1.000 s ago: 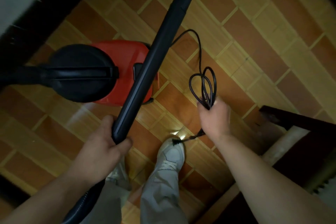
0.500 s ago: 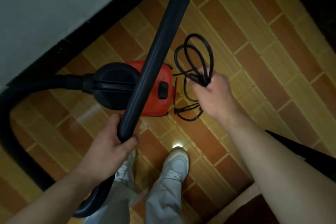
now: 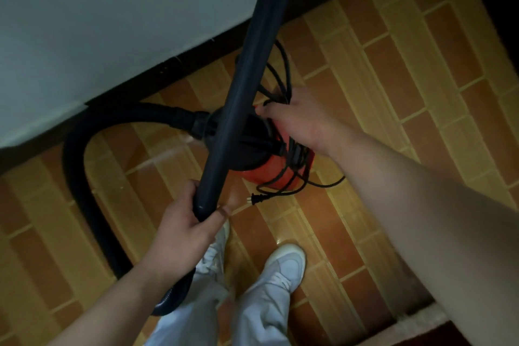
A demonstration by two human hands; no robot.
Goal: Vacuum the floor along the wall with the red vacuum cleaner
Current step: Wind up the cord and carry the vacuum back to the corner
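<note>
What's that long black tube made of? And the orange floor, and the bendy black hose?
The long black tube looks like hard plastic, smooth and matte with a faint sheen. The floor seems to be glazed ceramic tile: orange and tan blocks, pale grout lines, shiny glints. The hose is probably flexible plastic or rubber, since it bends in a wide loop.

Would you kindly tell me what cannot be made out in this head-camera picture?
1. Head view: the far end of the wand, cut off by the top edge.
2. Head view: the top and switch of the red vacuum cleaner, covered by the wand, the right hand and the power cord.
3. Head view: where the hose joins the wand, behind the left hand and forearm.
</note>
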